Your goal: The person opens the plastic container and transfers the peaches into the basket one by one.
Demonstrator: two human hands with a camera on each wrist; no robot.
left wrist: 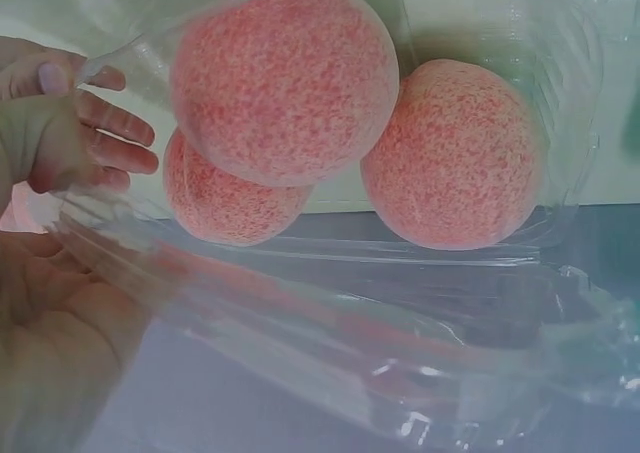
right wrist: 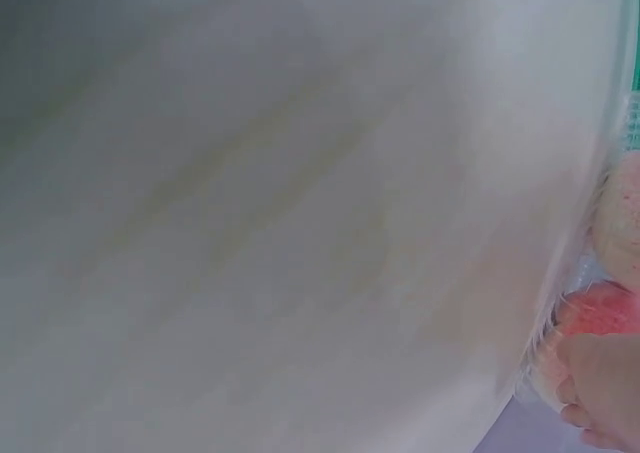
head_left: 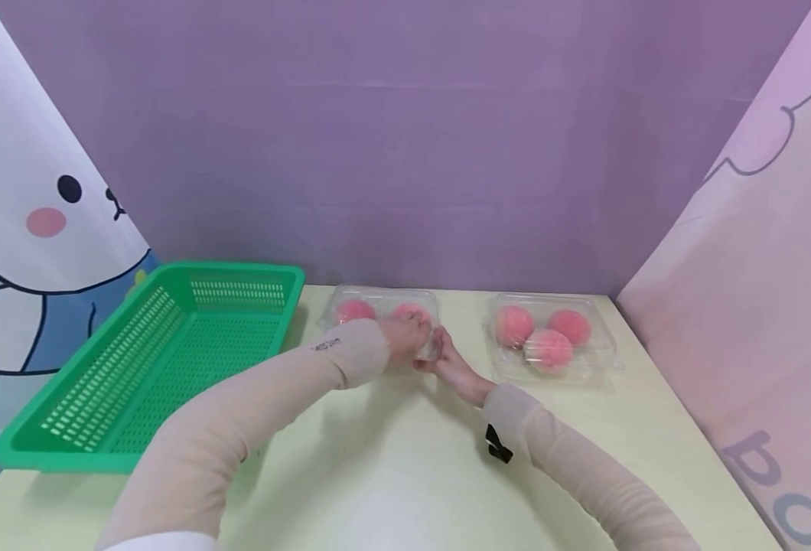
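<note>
The box (head_left: 382, 310) of peaches (left wrist: 285, 78) sits near the desk's (head_left: 392, 490) back edge, between the basket (head_left: 233, 266) and another box (head_left: 601, 337). Its clear plastic looks light, slick and thin, likely to flex or crack; the peaches may roll. The right hand's (head_left: 455, 373) grip pinches a front corner; whether the left hand's (head_left: 404, 338) grip pinches or merely touches the lid, I cannot tell. The rim seems the firmest hold. The left sleeve (head_left: 261, 402) hides the basket's near corner.
</note>
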